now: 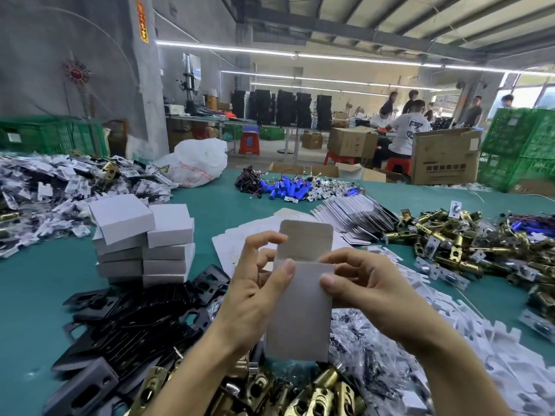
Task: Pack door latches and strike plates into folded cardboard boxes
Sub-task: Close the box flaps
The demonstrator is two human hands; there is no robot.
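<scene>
— Item one, cardboard box (300,298): where?
— Upright above the table (39,295), top flap open; your left hand (255,292) and right hand (369,283) each pinch one side edge, thumbs in front

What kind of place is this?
Most likely a factory packing floor: heaps of brass latches and black plates cover the green table, white boxes stand stacked, and other workers and cartons fill the back.
</scene>
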